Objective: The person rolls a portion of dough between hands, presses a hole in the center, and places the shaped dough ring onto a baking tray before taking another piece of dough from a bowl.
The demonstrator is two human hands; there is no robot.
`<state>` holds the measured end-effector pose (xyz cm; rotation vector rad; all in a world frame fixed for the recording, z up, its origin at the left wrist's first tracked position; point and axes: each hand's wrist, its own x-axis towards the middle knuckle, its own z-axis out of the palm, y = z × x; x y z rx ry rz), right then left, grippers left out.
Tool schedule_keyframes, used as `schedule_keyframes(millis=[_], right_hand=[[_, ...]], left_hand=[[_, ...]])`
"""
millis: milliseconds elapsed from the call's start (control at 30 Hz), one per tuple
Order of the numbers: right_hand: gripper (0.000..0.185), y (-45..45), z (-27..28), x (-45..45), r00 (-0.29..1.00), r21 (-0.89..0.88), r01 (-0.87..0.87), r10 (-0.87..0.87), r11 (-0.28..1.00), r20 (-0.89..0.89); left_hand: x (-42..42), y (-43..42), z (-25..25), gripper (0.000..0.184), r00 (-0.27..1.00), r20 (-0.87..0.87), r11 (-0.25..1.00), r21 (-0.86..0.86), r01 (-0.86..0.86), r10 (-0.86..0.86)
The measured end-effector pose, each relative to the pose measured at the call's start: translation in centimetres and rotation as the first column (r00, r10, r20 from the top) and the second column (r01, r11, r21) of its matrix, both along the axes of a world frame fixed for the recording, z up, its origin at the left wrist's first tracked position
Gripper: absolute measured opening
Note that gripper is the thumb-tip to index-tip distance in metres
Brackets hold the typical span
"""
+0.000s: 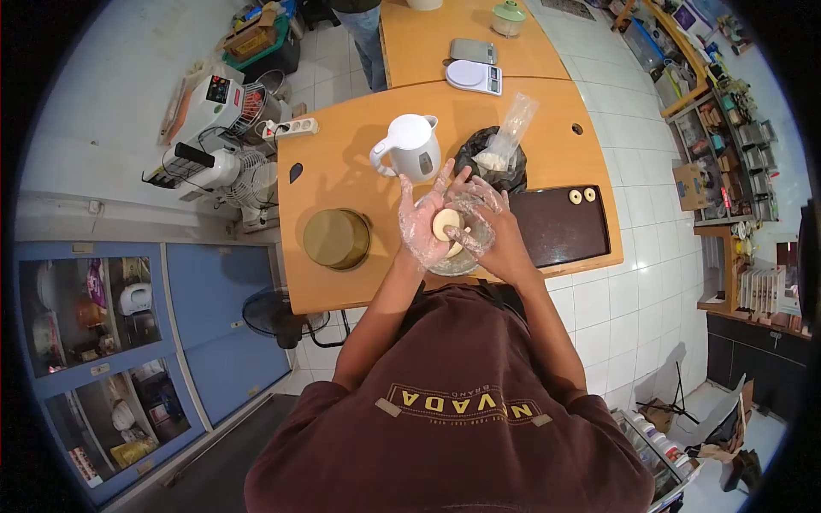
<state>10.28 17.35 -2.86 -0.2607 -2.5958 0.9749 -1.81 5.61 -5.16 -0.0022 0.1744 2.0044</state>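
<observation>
A small, pale round of dough [445, 224] rests against the palm of my left hand [419, 227], whose floured fingers are stretched out. From the right, the thumb of my right hand [489, 224] reaches onto the dough, its other floured fingers spread apart. Beneath both hands is a bowl [455, 267], mostly hidden, with some pale dough showing in it. To the right, two small dough rings [582, 196] lie at the far corner of a dark baking tray [560, 235].
Beyond my hands stand a white electric kettle [416, 147] and a black plastic bag [472, 154] under a clear bag of white powder [506, 141]. An upturned round container [335, 238] is at left. Kitchen scales [472, 77] and a power strip [292, 128] lie farther back. A person [363, 38] stands beyond.
</observation>
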Motion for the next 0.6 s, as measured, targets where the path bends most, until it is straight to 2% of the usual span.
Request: schedule_keyframes(millis=[100,200,300,400,500,567,600], right_hand=[[0.044,-0.1,0.6,0.1,1.0,-0.182,-0.002,-0.003,0.983,-0.023],[0.039,-0.2,1.9,-0.1,0.999,-0.283,-0.015,0.022,0.959,0.024],[0.034,-0.3,2.6,-0.5,0.994,-0.509,0.041,0.015,0.86,0.106],[0.031,-0.9,1.0,-1.1,0.998,-0.684,0.037,-0.055,0.728,-0.004],[0.031,-2.5,0.7,-1.4,0.99,-0.697,0.113,-0.14,0.708,0.019],[0.038,-2.9,1.0,-1.4,0.981,-0.387,0.104,-0.158,0.916,-0.111],[0.041,-3.0,1.1,-1.4,0.974,-0.209,0.104,-0.142,0.972,-0.177]], left_hand=[[-0.1,0.1,-0.6,0.093,0.998,-0.048,0.986,-0.16,-0.042,0.034],[-0.4,0.1,-0.9,0.094,0.999,-0.005,0.988,-0.151,-0.034,0.034],[-0.2,0.1,-0.4,0.095,1.0,-0.014,0.999,-0.039,-0.015,0.014],[0.3,0.2,0.2,0.097,0.999,0.012,0.998,0.027,-0.048,0.048],[0.7,0.2,0.9,0.099,0.994,0.065,0.991,0.097,-0.097,0.091],[0.5,0.1,1.3,0.1,0.993,0.079,0.987,0.133,-0.094,0.084],[0.4,0.0,1.4,0.1,0.993,0.087,0.984,0.151,-0.098,0.085]])
